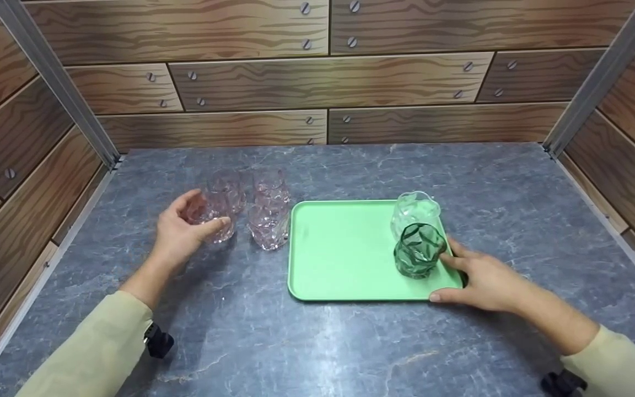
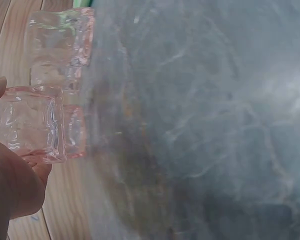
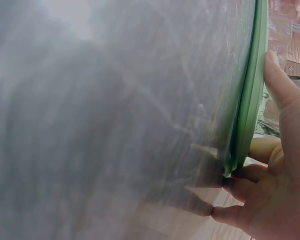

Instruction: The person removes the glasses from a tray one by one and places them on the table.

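Observation:
In the head view my left hand (image 1: 179,226) holds a clear pinkish glass (image 1: 219,234) between thumb and fingers, at the near left of a cluster of similar glasses (image 1: 269,227). From the left wrist its thick square-looking base (image 2: 57,125) shows, with the fingers around its side. My right hand (image 1: 485,275) holds the near right corner of a light green tray (image 1: 345,248), thumb on the front rim, fingers along the right side. A dark green glass (image 1: 419,253) stands on the tray close to the right index finger, in front of a clear glass (image 1: 414,208).
Everything stands on a grey marbled tabletop (image 1: 295,347). More pinkish glasses (image 1: 228,184) stand behind the held one, left of the tray. Wood-patterned walls (image 1: 273,82) with metal corner posts (image 1: 55,82) enclose the table at the back and sides.

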Motion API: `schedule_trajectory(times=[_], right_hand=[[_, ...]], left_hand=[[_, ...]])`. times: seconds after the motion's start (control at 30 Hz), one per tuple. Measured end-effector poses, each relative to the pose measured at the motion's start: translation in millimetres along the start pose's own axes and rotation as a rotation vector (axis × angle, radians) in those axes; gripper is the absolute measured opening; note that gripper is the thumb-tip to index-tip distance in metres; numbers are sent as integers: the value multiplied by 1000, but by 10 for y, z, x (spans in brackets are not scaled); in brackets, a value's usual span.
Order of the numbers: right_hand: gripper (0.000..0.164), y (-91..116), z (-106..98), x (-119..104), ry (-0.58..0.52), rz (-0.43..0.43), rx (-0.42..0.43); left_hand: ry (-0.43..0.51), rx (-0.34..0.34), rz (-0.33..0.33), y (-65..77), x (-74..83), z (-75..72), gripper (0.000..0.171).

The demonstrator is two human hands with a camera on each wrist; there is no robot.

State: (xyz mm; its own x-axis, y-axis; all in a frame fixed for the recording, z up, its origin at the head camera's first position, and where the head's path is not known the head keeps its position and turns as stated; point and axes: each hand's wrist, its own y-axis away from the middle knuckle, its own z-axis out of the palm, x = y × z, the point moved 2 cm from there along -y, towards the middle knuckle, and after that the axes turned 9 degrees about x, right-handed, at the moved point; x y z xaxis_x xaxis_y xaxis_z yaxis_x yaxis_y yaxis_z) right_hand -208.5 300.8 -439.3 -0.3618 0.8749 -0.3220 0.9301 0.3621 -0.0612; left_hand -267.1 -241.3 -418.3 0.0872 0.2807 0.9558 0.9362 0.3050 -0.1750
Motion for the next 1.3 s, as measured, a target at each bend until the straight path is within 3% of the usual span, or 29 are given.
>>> schedule_trajectory(times=[0.5,1.3], right_hand=[[110,-4,-7,-6,-7,-6,10],[114,-2,-3,-5,-5,-6,5]], left_hand=[[-34,-17,-39,25,-191,58,86],[-15,-21,-57,80,-212,122,88]])
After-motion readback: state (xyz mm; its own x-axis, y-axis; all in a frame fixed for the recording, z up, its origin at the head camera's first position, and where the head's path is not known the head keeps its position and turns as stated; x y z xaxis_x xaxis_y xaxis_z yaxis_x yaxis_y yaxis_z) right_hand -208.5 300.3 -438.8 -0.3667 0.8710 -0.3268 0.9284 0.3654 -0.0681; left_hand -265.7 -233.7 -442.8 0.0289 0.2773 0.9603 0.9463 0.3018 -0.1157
